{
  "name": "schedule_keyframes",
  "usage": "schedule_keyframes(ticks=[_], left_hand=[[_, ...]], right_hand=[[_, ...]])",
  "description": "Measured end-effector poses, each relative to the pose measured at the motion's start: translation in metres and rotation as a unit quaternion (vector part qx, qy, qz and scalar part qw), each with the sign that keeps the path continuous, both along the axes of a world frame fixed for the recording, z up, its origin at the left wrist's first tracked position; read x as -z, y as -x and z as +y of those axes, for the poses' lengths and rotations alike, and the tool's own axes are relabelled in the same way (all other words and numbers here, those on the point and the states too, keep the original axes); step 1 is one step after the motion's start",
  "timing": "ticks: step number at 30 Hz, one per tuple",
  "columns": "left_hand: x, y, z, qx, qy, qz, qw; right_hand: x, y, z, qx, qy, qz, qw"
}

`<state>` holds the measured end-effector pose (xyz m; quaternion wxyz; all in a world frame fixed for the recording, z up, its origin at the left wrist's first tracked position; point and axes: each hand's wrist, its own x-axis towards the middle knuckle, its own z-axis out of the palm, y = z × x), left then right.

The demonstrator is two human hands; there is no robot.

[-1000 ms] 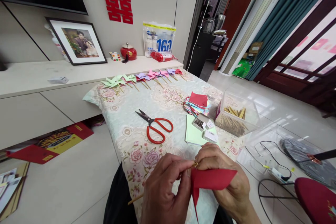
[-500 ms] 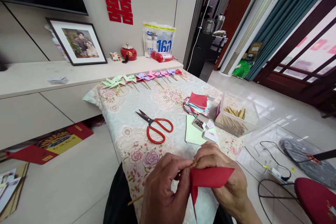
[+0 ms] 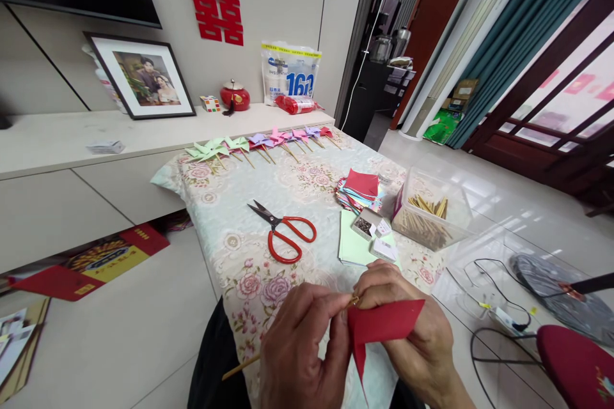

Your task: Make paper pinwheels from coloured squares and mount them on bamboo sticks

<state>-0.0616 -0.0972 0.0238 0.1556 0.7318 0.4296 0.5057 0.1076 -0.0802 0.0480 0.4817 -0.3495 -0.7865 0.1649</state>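
My left hand (image 3: pixel 304 345) is closed on a thin wooden stick (image 3: pixel 240 367), whose lower end sticks out past the hand to the left. The stick's tip meets my right hand's fingers, with a small brass-coloured bit showing there. My right hand (image 3: pixel 415 332) is closed round a red paper pinwheel (image 3: pixel 386 323), its folded blades hanging toward me. The exact joint between stick and paper is hidden by my fingers. Red-handled scissors (image 3: pixel 283 230) lie partly open on the flowered tablecloth (image 3: pixel 307 179) ahead of my hands.
Finished pinwheels (image 3: pixel 261 140) line the table's far edge. To the right are a red-topped paper stack (image 3: pixel 362 183), green sheets (image 3: pixel 350 239), a small box of pins (image 3: pixel 364 226) and a clear tub of sticks (image 3: pixel 429 217). A red stool (image 3: pixel 570 358) stands at far right.
The free end of the stick has shifted slightly left and down. The red pinwheel has tilted a little in my right hand, and both hands stay together.
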Motion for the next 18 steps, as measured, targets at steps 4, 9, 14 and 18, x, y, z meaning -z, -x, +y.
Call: schedule_keyframes(ticks=[4, 9, 14, 18], left_hand=[[0.003, -0.003, -0.002, -0.021, -0.019, 0.011, 1.000], [0.006, -0.010, -0.006, -0.072, -0.033, 0.004, 0.997], [0.009, -0.013, -0.008, -0.085, -0.067, 0.030, 0.994], [0.010, -0.013, -0.007, -0.096, -0.086, 0.049, 0.990]], right_hand=[[0.001, 0.001, -0.001, 0.005, 0.002, 0.000, 1.000], [0.005, 0.002, -0.003, 0.012, 0.005, 0.009, 1.000], [0.009, 0.004, -0.004, 0.022, 0.009, 0.008, 1.000], [0.015, 0.004, -0.004, 0.023, 0.016, 0.018, 0.999]])
